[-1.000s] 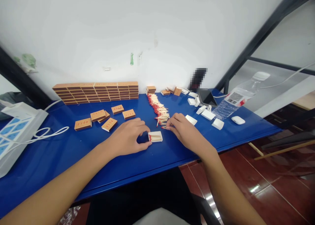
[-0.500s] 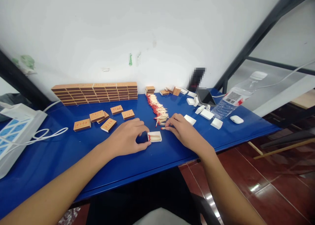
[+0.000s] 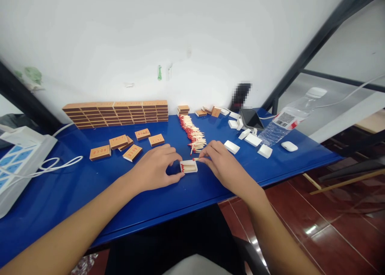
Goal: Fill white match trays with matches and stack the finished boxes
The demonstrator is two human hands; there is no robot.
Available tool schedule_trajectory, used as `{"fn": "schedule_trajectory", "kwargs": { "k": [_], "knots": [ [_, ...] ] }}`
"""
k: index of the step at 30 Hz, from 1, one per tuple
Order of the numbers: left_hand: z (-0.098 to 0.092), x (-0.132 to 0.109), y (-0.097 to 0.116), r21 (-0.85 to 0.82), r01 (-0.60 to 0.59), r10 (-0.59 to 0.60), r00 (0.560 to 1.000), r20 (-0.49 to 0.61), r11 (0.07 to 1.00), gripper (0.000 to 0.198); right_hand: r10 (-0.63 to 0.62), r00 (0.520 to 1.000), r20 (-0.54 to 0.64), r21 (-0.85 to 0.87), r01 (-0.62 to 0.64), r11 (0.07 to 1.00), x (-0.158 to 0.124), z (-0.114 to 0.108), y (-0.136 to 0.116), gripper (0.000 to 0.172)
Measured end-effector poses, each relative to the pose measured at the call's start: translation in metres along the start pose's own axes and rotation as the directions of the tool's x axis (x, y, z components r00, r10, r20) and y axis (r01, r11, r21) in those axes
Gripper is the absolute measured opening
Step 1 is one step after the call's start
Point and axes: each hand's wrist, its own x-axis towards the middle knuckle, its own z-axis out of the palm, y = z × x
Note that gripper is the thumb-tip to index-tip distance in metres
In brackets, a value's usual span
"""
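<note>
A white matchbox tray (image 3: pixel 194 168) lies on the blue table with several red-tipped matches inside. My left hand (image 3: pixel 159 167) grips the tray's left end between thumb and fingers. Just above the tray's right end, my right hand (image 3: pixel 215 157) pinches a match (image 3: pixel 196 159), its red head pointing left. Behind the tray, a long heap of loose matches (image 3: pixel 194 133) stretches back towards the wall. Orange closed matchboxes (image 3: pixel 132 152) lie scattered left of the heap.
A stacked wall of matchboxes (image 3: pixel 120 115) stands along the back left. Empty white trays (image 3: pixel 231 147), a phone (image 3: pixel 252 119), a plastic bottle (image 3: pixel 284 120) and a white earphone case (image 3: pixel 289 146) are at the right. A power strip (image 3: pixel 27 162) with white cables lies at the far left.
My right hand has carried the match left, from beside the heap to the tray's right end. My left hand keeps hold of the tray in the same place.
</note>
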Motion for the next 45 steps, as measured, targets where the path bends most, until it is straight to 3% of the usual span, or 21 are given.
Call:
{"fn": "schedule_trajectory", "kwargs": {
  "k": [5,12,15,20,24,45],
  "knots": [
    [-0.002,0.001,0.002,0.004,-0.008,0.008,1.000,-0.019,1.000,0.020,-0.040,0.999,0.019,-0.022,0.041,0.999,0.001,0.007,-0.021,0.009],
    [0.000,0.000,0.000,0.018,-0.023,0.024,0.999,-0.032,1.000,0.019,-0.035,0.998,0.048,-0.042,0.037,0.998,0.001,0.016,-0.030,0.010],
    [0.000,-0.001,0.000,0.011,-0.022,0.023,0.999,-0.024,1.000,0.019,-0.012,1.000,0.025,0.015,0.012,1.000,0.000,0.009,-0.021,0.009],
    [0.000,-0.001,0.000,0.002,-0.012,0.012,1.000,-0.021,1.000,0.019,0.071,0.991,-0.114,-0.014,-0.073,0.997,0.003,0.003,0.016,0.009],
    [-0.001,-0.001,0.000,-0.004,-0.009,0.009,1.000,-0.008,1.000,0.019,0.055,0.994,-0.089,-0.014,-0.057,0.998,0.005,0.010,0.033,0.007],
    [0.000,-0.001,0.000,-0.008,0.011,-0.011,1.000,0.012,1.000,0.022,0.040,0.996,-0.081,-0.006,-0.041,0.999,0.009,0.016,0.035,0.008]
  ]
}}
